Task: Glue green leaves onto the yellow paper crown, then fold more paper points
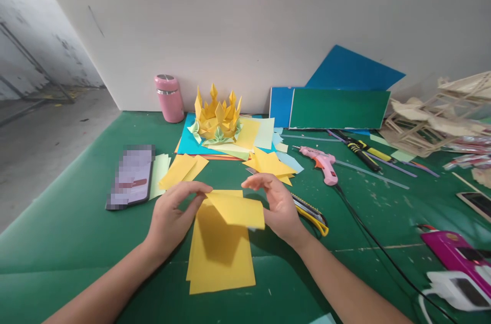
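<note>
A sheet of yellow paper (233, 211) is raised and bent over more yellow sheets (222, 268) lying on the table in front of me. My left hand (174, 211) pinches its upper left corner between thumb and fingers. At the sheet's right edge is my right hand (280, 206), fingers curved and apart from the thumb; the thumb tip is close to the paper, and I cannot tell whether it touches. A yellow utility knife (312, 214) lies just beyond the right wrist, partly hidden. Folded yellow pieces (270, 164) rest past my right fingers.
A yellow paper crown (217, 119) stands on coloured sheets at the back, beside a pink flask (170, 99). A phone (132, 176) lies left. To the right are a pink glue gun (324, 163) with its cord, pliers (358, 150), and a magenta device (456, 257).
</note>
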`<action>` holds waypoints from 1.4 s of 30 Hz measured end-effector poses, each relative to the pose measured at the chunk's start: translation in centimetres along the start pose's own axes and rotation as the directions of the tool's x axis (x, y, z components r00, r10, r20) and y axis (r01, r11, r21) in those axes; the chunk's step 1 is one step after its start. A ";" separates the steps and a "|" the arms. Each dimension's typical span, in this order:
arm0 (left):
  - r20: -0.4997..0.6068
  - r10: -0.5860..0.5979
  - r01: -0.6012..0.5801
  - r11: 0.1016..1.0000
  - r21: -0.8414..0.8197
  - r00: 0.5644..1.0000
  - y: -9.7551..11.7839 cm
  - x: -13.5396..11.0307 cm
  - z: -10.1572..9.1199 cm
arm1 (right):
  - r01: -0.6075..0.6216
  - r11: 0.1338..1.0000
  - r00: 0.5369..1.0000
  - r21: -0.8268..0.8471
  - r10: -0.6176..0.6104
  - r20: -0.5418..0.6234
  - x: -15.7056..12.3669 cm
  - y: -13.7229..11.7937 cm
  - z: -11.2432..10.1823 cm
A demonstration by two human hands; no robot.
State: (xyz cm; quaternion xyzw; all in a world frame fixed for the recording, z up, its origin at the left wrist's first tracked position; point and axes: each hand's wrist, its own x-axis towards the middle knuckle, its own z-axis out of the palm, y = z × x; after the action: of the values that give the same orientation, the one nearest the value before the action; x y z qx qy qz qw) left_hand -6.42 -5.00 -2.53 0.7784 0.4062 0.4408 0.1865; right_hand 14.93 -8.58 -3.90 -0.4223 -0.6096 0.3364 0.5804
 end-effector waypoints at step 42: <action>0.660 0.094 -0.140 0.990 0.017 0.746 -1.0 0.6 -1.4 | 0.324 0.922 0.799 -0.211 -0.147 0.583 0.0 0.2 -0.5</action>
State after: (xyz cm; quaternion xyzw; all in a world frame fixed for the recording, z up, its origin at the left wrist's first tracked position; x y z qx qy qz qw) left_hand -7.91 -4.06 -2.10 0.9131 0.2796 0.1367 0.2634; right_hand 15.47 -8.52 -3.97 -0.3089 -0.8440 0.2720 0.3440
